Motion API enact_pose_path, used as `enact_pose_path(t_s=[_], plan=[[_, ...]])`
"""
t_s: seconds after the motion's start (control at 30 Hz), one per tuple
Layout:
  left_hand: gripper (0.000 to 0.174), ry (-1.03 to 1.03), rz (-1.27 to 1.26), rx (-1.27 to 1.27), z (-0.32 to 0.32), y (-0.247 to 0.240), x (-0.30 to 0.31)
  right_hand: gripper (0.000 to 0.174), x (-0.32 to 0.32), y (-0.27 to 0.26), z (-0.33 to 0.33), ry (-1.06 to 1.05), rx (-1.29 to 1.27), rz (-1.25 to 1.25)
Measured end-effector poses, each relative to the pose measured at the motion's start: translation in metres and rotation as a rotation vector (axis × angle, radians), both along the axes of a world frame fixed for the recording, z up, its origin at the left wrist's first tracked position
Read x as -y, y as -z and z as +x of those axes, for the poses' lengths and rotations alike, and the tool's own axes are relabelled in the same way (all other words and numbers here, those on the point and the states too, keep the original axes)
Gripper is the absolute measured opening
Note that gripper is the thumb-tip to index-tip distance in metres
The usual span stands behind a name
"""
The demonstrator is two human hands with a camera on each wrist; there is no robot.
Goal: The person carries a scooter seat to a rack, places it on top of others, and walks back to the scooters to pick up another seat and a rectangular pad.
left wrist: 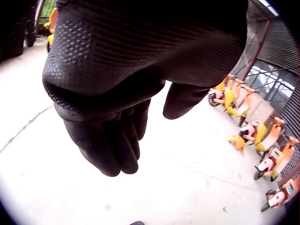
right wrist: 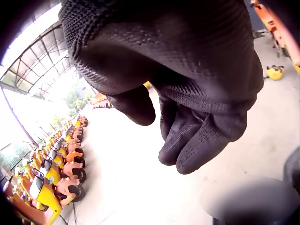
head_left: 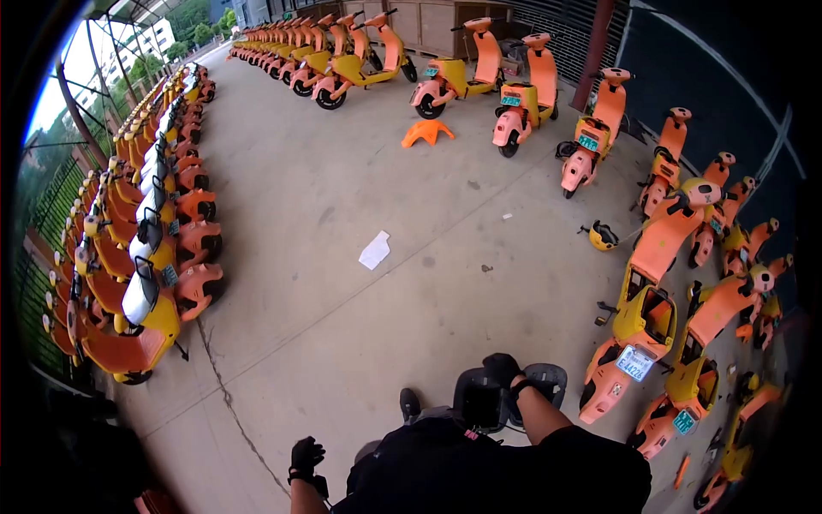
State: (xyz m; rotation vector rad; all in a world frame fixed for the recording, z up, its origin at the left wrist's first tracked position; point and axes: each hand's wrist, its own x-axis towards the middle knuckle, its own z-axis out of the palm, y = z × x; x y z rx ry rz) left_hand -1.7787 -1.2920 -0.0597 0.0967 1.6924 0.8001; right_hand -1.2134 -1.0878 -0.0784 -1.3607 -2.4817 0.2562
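Note:
In the head view my left hand (head_left: 306,456), in a black glove, hangs low at my side. The left wrist view shows its fingers (left wrist: 105,150) loosely bent, with nothing between them. My right hand (head_left: 502,368), gloved alike, is in front of my body and overlaps a black, open, box-like object (head_left: 480,401) with a rounded dark panel (head_left: 548,384) beside it. In the right wrist view the right fingers (right wrist: 199,145) curl loosely around nothing, above the bare floor. A blurred grey-black shape (right wrist: 251,199) shows at the lower right there.
Orange-and-yellow scooters stand in a long row (head_left: 184,184) on the left and along the back and right. A license-plated scooter (head_left: 655,313) is close on my right. An orange panel (head_left: 427,133), a white sheet (head_left: 374,250) and a yellow helmet (head_left: 604,236) lie on the concrete.

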Motion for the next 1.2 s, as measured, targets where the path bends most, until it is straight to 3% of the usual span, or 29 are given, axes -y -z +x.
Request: enact_pose_path(t_s=[0.07, 0.13, 0.17, 0.2, 0.23, 0.3, 0.47, 0.5, 0.53, 0.57, 0.6, 0.63, 0.67, 0.7, 0.73, 0.77, 0.8, 0.83, 0.87, 0.93, 0.97, 1.0, 1.03, 1.07, 1.1, 1.13, 1.17, 1.2], plan=[[0.027, -0.108, -0.094, -0.002, -0.018, 0.036, 0.005, 0.016, -0.062, -0.038, -0.039, 0.624, -0.672, -0.849], [0.022, -0.177, -0.168, 0.043, -0.027, 0.053, 0.010, 0.020, -0.123, -0.050, -0.061, 0.548, -0.677, -0.783], [0.019, -0.303, -0.051, 0.283, -0.078, 0.188, 0.059, 0.021, -0.149, -0.060, -0.077, 0.558, -0.794, -0.801], [0.016, -0.422, 0.029, 0.532, -0.080, 0.197, 0.052, 0.022, -0.173, -0.072, -0.094, 0.565, -0.912, -0.816], [0.016, -0.163, -0.210, 0.173, -0.081, 0.186, 0.058, 0.022, -0.196, -0.084, -0.109, 0.568, -0.915, -0.813], [0.017, -0.115, -0.292, 0.100, -0.079, 0.165, 0.011, 0.023, -0.243, -0.089, -0.133, 0.588, -0.886, -0.810], [0.018, 0.033, -0.320, 0.087, -0.096, 0.147, -0.165, 0.020, -0.336, -0.032, -0.122, 0.726, -0.780, -0.944], [0.019, 0.073, -0.319, 0.085, -0.108, 0.145, -0.208, 0.027, -0.349, -0.006, -0.110, 0.761, -0.647, -0.902], [0.020, 0.113, -0.310, 0.083, -0.118, 0.144, -0.258, 0.017, -0.360, 0.037, -0.081, 0.444, -0.144, -0.828], [0.020, 0.152, -0.303, 0.071, -0.125, 0.139, -0.312, 0.031, -0.361, 0.027, -0.069, 0.537, -0.114, -0.894], [0.021, 0.196, -0.285, 0.040, -0.134, 0.135, -0.369, 0.029, -0.360, 0.017, -0.060, 0.823, -0.354, -1.110], [0.022, 0.244, -0.260, -0.027, -0.129, 0.106, -0.440, 0.026, -0.363, 0.010, -0.055, 1.190, -0.769, -1.182], [0.023, 0.285, -0.224, -0.108, -0.117, 0.069, -0.504, 0.025, -0.363, 0.007, -0.044, 1.042, -0.606, -1.105], [0.025, 0.417, -0.127, -0.194, -0.126, 0.073, -0.558, 0.025, -0.363, 0.012, -0.033, 1.141, -0.769, -1.138], [0.026, 0.375, 0.000, -0.265, -0.111, 0.038, -0.615, 0.024, -0.362, 0.003, -0.031, 0.979, -0.579, -1.016], [0.024, 0.440, 0.009, -0.186, -0.123, 0.041, -0.673, 0.023, -0.367, 0.021, -0.026, 1.262, -0.770, -1.173], [0.025, 0.427, 0.122, -0.180, -0.110, 0.011, -0.719, 0.023, -0.372, 0.014, -0.034, 1.399, -0.858, -1.180], [0.022, 0.428, 0.191, -0.204, -0.092, -0.023, -0.763, 0.023, -0.373, 0.010, -0.038, 1.223, -0.698, -1.157], [0.021, 0.429, 0.261, -0.227, -0.077, -0.045, -0.803, 0.022, -0.376, 0.033, -0.036, 1.345, -0.919, -1.265], [0.019, 0.470, 0.323, -0.192, -0.065, -0.054, -0.867, 0.027, -0.338, 0.208, 0.026, 0.854, -0.574, -1.088], [0.019, 0.532, 0.347, -0.238, -0.061, -0.054, -0.892, 0.031, -0.389, 0.128, 0.005, 0.739, -0.140, -1.210], [0.019, 0.500, 0.348, -0.244, -0.060, -0.049, -0.910, 0.036, -0.443, 0.066, -0.019, 0.672, 0.023, -1.239], [0.019, 0.503, 0.311, -0.243, -0.058, -0.043, -0.922, 0.040, -0.487, 0.028, -0.028, 0.661, 0.081, -1.266], [0.019, 0.504, 0.273, -0.241, -0.058, -0.036, -0.935, 0.045, -0.535, -0.018, -0.041, 0.760, -0.019, -1.332], [0.018, 0.406, 0.175, -0.207, -0.063, -0.020, -0.940, 0.044, -0.567, 0.017, -0.012, 0.465, 0.331, -1.181], [0.023, 0.568, 0.385, -0.334, -0.109, 0.093, -0.925, 0.041, -0.606, 0.056, 0.018, 0.562, 0.228, -1.196], [0.025, 0.212, 0.010, -0.118, -0.087, 0.041, -0.925, 0.037, -0.645, 0.094, 0.047, 0.657, 0.118, -1.203], [0.026, 0.056, -0.129, -0.039, -0.096, 0.062, -0.911, 0.034, -0.683, 0.133, 0.077, 0.749, 0.007, -1.200]])
